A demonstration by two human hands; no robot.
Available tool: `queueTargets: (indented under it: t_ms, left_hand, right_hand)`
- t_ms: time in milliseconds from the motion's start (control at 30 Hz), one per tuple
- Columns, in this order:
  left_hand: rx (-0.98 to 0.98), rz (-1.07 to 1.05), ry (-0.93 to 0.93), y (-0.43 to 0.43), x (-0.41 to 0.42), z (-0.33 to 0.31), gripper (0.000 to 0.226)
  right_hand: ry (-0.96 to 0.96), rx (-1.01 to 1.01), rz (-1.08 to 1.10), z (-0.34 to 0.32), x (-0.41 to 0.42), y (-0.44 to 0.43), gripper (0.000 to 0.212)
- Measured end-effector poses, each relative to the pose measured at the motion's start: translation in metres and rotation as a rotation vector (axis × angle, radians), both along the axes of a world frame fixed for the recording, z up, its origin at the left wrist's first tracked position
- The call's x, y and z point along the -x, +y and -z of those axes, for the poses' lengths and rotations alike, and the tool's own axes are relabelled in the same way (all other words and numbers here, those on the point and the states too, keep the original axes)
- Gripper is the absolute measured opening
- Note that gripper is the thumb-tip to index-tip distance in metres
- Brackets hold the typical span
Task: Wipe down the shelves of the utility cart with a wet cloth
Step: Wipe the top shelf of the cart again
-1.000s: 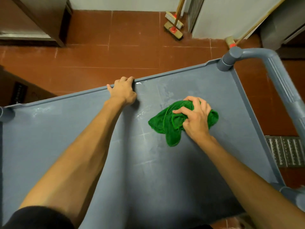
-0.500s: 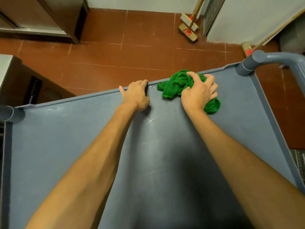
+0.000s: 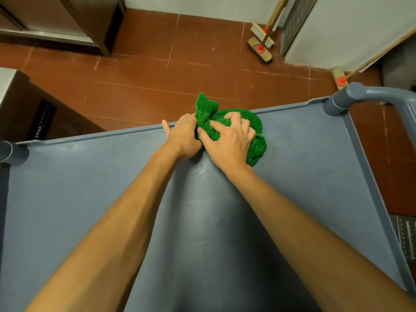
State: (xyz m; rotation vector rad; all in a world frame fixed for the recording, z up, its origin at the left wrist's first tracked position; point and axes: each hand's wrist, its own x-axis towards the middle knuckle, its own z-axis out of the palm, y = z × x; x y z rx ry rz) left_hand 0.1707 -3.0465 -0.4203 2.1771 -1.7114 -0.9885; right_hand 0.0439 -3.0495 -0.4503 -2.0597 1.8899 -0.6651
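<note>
Gripping 1 cloth [image 3: 255,128] on 1 shelf [image 3: 297,172]: L hand [image 3: 182,137], R hand [image 3: 227,144].

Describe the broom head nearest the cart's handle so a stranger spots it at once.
On the grey plastic utility cart, follow the far rim to the rounded grey corner post on the right. Just beyond it, on the red-brown tiled floor, sits a pale wooden broom head with a red socket. Unlike the two broom heads by the white wall, it is alone, its stick slanting rightward.
</note>
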Motion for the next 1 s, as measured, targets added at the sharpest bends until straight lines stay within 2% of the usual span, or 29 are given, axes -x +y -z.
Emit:
queueTargets:
  t_ms: [33,133,167,300,433,567,867,1000]
  left_hand:
    - [0.030,0.001,0.021,0.002,-0.001,0.003,0.038]
    - [0.063,0.033,-0.010,0.006,0.003,0.009,0.083]
    - [0.070,0.028,-0.026,0.006,0.005,0.009,0.087]
    - [0.059,0.000,-0.034,0.002,0.008,0.004,0.068]
    - [0.064,0.040,-0.017,0.002,0.006,0.007,0.054]
    - [0.060,0.088,-0.103,-0.002,0.005,0.012,0.065]
    - [0.075,0.175,-0.211,-0.002,0.006,0.020,0.063]
    - [0.061,0.238,-0.310,-0.004,0.007,0.019,0.066]
  right_hand:
    - [0.035,0.050,-0.079,0.002,0.004,0.004,0.029]
    - [0.188,0.182,-0.319,0.008,0.022,0.006,0.024]
    - [0.208,0.196,-0.357,0.009,0.028,0.001,0.024]
    - [0.258,0.196,-0.415,0.010,0.045,-0.011,0.027]
    - [0.284,0.160,-0.340,0.008,0.069,-0.013,0.026]
    - [0.304,0.111,-0.230,0.003,0.111,-0.023,0.027]
    - [0.419,-0.021,0.151,-0.017,0.272,-0.021,0.035]
    - [0.438,-0.006,0.162,-0.018,0.303,-0.006,0.037]
